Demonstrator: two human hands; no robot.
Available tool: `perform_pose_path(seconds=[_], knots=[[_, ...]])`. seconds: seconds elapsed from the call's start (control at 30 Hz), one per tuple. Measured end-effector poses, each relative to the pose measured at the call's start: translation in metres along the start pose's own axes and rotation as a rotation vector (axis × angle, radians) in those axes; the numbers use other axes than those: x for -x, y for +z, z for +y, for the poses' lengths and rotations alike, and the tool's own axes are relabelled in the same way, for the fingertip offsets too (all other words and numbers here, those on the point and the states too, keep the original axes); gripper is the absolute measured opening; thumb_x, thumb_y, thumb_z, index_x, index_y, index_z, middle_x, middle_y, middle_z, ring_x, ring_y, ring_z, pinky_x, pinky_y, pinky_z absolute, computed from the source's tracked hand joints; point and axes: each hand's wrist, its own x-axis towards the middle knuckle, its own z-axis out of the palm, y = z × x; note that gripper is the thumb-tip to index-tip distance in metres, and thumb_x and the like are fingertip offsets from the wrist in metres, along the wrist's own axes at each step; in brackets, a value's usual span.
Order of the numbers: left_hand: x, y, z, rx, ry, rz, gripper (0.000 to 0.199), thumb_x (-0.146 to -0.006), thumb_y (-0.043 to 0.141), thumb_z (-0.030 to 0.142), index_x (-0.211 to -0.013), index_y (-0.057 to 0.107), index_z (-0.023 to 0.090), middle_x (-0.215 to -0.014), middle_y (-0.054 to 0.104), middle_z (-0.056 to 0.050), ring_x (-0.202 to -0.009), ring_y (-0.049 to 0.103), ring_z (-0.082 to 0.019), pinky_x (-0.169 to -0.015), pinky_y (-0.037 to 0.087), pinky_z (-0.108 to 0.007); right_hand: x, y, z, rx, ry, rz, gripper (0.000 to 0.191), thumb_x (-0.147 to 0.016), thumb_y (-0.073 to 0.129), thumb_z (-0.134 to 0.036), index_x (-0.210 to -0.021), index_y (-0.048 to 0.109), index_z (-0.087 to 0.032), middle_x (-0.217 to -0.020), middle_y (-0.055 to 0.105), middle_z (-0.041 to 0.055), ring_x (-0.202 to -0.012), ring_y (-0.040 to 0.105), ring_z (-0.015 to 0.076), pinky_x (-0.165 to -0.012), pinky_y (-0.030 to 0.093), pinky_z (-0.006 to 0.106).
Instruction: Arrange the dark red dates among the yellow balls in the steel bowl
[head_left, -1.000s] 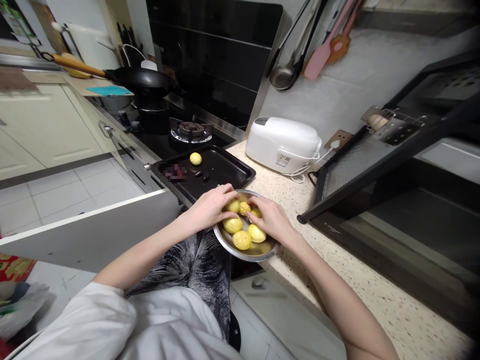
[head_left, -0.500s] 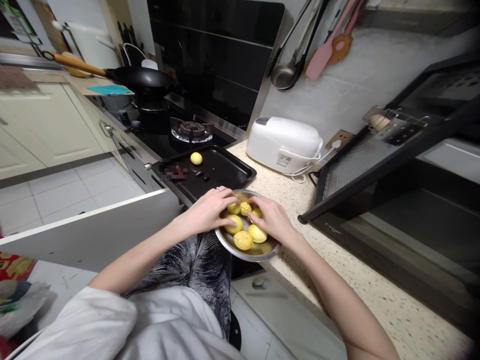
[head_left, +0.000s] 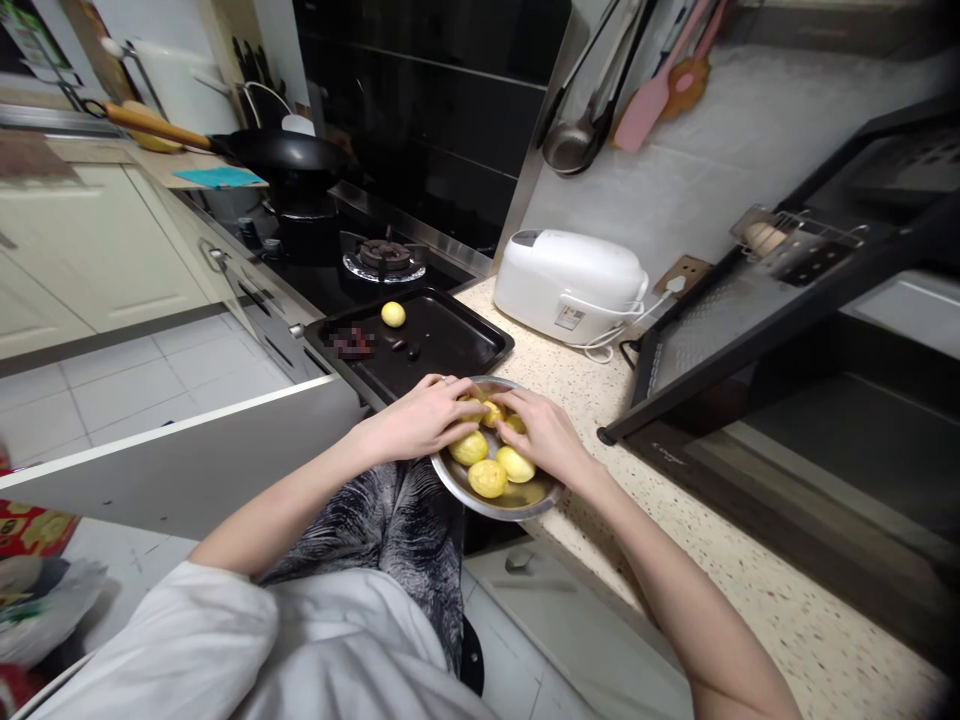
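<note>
A steel bowl (head_left: 517, 512) holds several yellow, roundish, lemon-sized pieces (head_left: 488, 478); I cannot tell whether they are fruit or dough. Both hands reach into its far side. My left hand (head_left: 424, 415) comes over the left rim, its fingers curled on a smaller yellow piece (head_left: 493, 413) with a rough surface. From the right, my right hand (head_left: 545, 430) has its thumb and fingers bent around the same piece. Fingers partly cover other yellow pieces there. Beyond the bowl, a black baking tray (head_left: 457, 350) carries one yellow piece (head_left: 393, 314) and two small dark ovals (head_left: 406, 349).
Behind the tray is a gas hob (head_left: 384, 255) with a wok (head_left: 281, 150) on its far burner. A white rice cooker (head_left: 570, 290) stands against the wall. At the right, an oven (head_left: 780, 460) has its door raised. An open cabinet door (head_left: 187, 460) juts out at the left.
My left thumb has drawn back from the nearer left yellow piece, leaving more of it in sight. Both hands stay over the bowl's far side. The tray's contents look the same.
</note>
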Motion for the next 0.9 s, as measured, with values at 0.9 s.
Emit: perform_pose_path(seconds=[0.9], knots=[[-0.0075, 0.0071, 0.0002, -0.249, -0.137, 0.052, 0.045, -0.105, 0.050, 0.051, -0.129, 0.068, 0.018, -0.113, 0.059, -0.013, -0.108, 0.055, -0.030, -0.091, 0.042, -0.041, -0.0001, -0.0018, -0.0004, -0.041, 0.023, -0.008, 0.023, -0.099, 0.060, -0.026, -0.120, 0.068, -0.021, -0.122, 0.074, 0.0099, -0.107, 0.070, 0.0262, -0.094, 0.053, 0.040]])
